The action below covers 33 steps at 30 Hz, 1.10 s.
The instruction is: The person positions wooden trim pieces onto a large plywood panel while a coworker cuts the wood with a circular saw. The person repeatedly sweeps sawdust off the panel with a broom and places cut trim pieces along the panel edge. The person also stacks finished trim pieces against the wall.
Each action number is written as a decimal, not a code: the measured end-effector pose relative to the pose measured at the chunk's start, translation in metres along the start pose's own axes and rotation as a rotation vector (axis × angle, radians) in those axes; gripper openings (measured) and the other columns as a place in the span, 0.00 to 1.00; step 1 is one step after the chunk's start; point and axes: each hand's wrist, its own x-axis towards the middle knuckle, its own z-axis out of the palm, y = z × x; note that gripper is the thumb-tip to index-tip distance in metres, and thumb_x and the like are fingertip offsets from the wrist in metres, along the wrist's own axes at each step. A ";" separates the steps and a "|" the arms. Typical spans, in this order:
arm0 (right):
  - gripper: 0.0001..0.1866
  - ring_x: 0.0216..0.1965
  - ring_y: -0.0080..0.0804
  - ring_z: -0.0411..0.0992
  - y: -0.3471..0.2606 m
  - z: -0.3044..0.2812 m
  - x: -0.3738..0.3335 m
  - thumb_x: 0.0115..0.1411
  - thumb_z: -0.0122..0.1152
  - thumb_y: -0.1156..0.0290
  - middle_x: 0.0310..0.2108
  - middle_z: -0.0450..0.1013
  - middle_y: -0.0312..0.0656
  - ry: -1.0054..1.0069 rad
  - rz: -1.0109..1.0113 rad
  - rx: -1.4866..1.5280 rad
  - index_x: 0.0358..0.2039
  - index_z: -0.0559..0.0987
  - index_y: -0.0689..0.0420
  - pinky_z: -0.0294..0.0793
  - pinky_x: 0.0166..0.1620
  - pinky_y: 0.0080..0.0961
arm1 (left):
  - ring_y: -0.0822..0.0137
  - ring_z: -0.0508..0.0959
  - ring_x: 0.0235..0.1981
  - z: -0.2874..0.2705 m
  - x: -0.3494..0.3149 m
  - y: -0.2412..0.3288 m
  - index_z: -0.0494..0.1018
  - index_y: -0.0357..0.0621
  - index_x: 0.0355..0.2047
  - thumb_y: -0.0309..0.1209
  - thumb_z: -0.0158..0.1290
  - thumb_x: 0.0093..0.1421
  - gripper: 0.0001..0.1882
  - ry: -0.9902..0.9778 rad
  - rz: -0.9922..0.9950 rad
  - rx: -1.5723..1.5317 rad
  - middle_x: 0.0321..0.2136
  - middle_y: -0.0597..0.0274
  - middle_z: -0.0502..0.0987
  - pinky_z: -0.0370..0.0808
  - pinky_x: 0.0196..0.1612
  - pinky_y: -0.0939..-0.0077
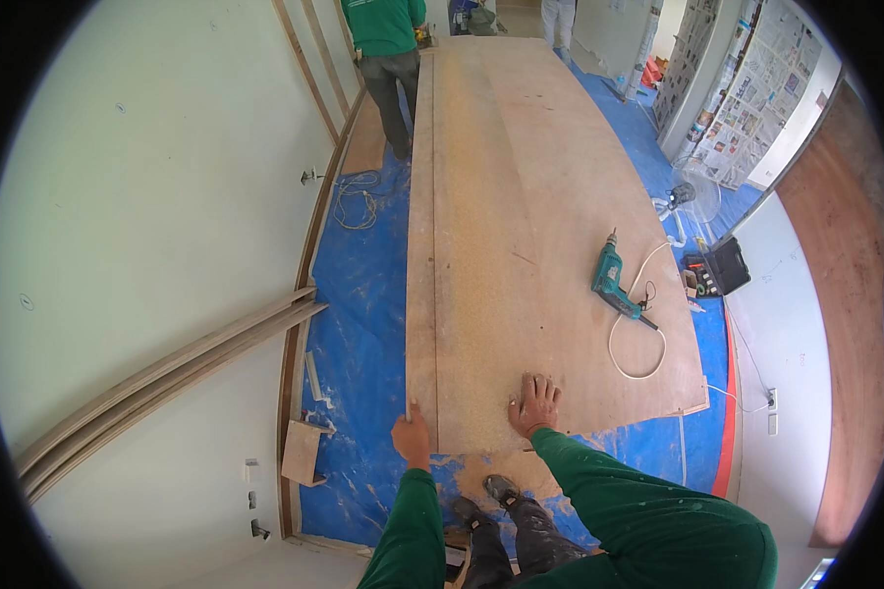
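Note:
A long plywood panel (560,187) stretches away in front of me, with sawdust lying along its left part. A narrow plywood strip (421,324) runs down its left side, divided from the rest by a thin straight line. My left hand (412,437) is closed at the near left corner of this strip, its fingers curled around the edge. Their underside is hidden. Flat on the near end of the panel rests my right hand (537,404), fingers spread, holding nothing. A teal corded power drill (612,278) lies on the panel beyond it, its pale cord looped.
A co-worker in a green shirt (382,27) stands at the far left end; another person's white-trousered legs (559,22) show beyond. Blue sheeting (359,324) covers the floor. Wooden planks (167,383) lean at left. An open tool case (725,267) and a fan (695,191) stand right.

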 end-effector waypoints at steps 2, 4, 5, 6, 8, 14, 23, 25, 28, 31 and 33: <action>0.34 0.61 0.61 0.62 0.000 -0.001 0.000 0.58 0.57 0.56 0.58 0.65 0.57 -0.007 0.004 0.008 0.63 0.69 0.61 0.57 0.63 0.59 | 0.35 0.82 0.35 -0.004 -0.002 0.003 0.81 0.30 0.31 0.63 0.51 0.64 0.39 -0.037 -0.010 -0.015 0.29 0.36 0.82 0.77 0.40 0.43; 0.34 0.61 0.61 0.61 -0.001 -0.002 0.000 0.58 0.57 0.56 0.58 0.65 0.57 -0.014 0.011 0.018 0.63 0.69 0.61 0.57 0.63 0.58 | 0.34 0.82 0.37 -0.006 -0.003 0.005 0.81 0.29 0.34 0.63 0.50 0.64 0.40 -0.080 -0.032 -0.021 0.32 0.34 0.82 0.77 0.42 0.43; 0.34 0.61 0.60 0.62 -0.001 -0.002 0.000 0.59 0.56 0.56 0.59 0.65 0.57 -0.023 0.011 0.006 0.63 0.69 0.61 0.57 0.63 0.58 | 0.34 0.82 0.37 -0.007 -0.003 0.005 0.81 0.29 0.34 0.63 0.50 0.64 0.40 -0.094 -0.041 -0.023 0.32 0.35 0.83 0.77 0.42 0.43; 0.35 0.61 0.60 0.62 -0.001 -0.002 0.001 0.59 0.56 0.56 0.59 0.65 0.57 -0.032 0.012 -0.007 0.64 0.68 0.61 0.57 0.64 0.58 | 0.34 0.82 0.37 -0.007 -0.003 0.006 0.81 0.29 0.34 0.64 0.50 0.64 0.40 -0.090 -0.044 -0.021 0.33 0.35 0.83 0.77 0.42 0.43; 0.35 0.61 0.60 0.62 -0.001 -0.002 0.001 0.60 0.55 0.56 0.59 0.65 0.57 -0.040 0.014 -0.018 0.64 0.68 0.61 0.58 0.64 0.57 | 0.34 0.82 0.37 -0.007 -0.002 0.006 0.82 0.29 0.35 0.64 0.50 0.64 0.40 -0.062 -0.026 -0.017 0.33 0.36 0.83 0.77 0.42 0.43; 0.35 0.61 0.62 0.61 0.000 0.002 0.000 0.59 0.57 0.55 0.59 0.65 0.57 -0.007 0.008 -0.001 0.63 0.69 0.61 0.56 0.63 0.59 | 0.35 0.82 0.38 -0.005 0.001 0.004 0.83 0.30 0.37 0.63 0.52 0.64 0.39 -0.085 -0.057 -0.016 0.34 0.37 0.83 0.78 0.43 0.44; 0.35 0.61 0.63 0.61 0.001 0.003 0.000 0.58 0.57 0.55 0.59 0.65 0.57 -0.007 0.011 0.020 0.63 0.69 0.61 0.56 0.63 0.60 | 0.36 0.82 0.37 -0.009 0.003 0.006 0.82 0.31 0.34 0.61 0.53 0.64 0.37 -0.073 -0.051 -0.033 0.32 0.37 0.83 0.77 0.42 0.44; 0.35 0.61 0.63 0.61 0.000 0.002 0.000 0.58 0.58 0.56 0.59 0.65 0.57 -0.008 0.012 0.012 0.63 0.69 0.61 0.56 0.63 0.60 | 0.36 0.82 0.36 -0.009 0.002 0.006 0.82 0.31 0.33 0.61 0.53 0.64 0.37 -0.069 -0.049 -0.031 0.31 0.37 0.83 0.77 0.42 0.44; 0.35 0.61 0.62 0.61 0.000 0.001 0.000 0.58 0.58 0.56 0.59 0.65 0.58 -0.011 0.013 0.000 0.63 0.69 0.61 0.56 0.63 0.60 | 0.35 0.82 0.36 -0.010 0.000 0.006 0.82 0.31 0.32 0.62 0.52 0.64 0.37 -0.080 -0.054 -0.037 0.30 0.37 0.82 0.77 0.42 0.44; 0.34 0.61 0.62 0.61 -0.001 0.000 0.000 0.58 0.58 0.56 0.59 0.65 0.58 -0.023 0.014 -0.010 0.63 0.69 0.61 0.56 0.63 0.60 | 0.35 0.81 0.35 -0.010 -0.001 0.005 0.81 0.31 0.30 0.62 0.52 0.64 0.37 -0.081 -0.051 -0.056 0.29 0.37 0.82 0.76 0.42 0.44; 0.35 0.61 0.61 0.61 -0.002 -0.001 0.001 0.59 0.56 0.56 0.59 0.65 0.57 -0.030 0.015 -0.012 0.63 0.68 0.61 0.57 0.64 0.59 | 0.35 0.81 0.35 -0.009 0.000 0.005 0.81 0.31 0.30 0.62 0.53 0.64 0.37 -0.094 -0.078 -0.053 0.28 0.37 0.82 0.76 0.41 0.44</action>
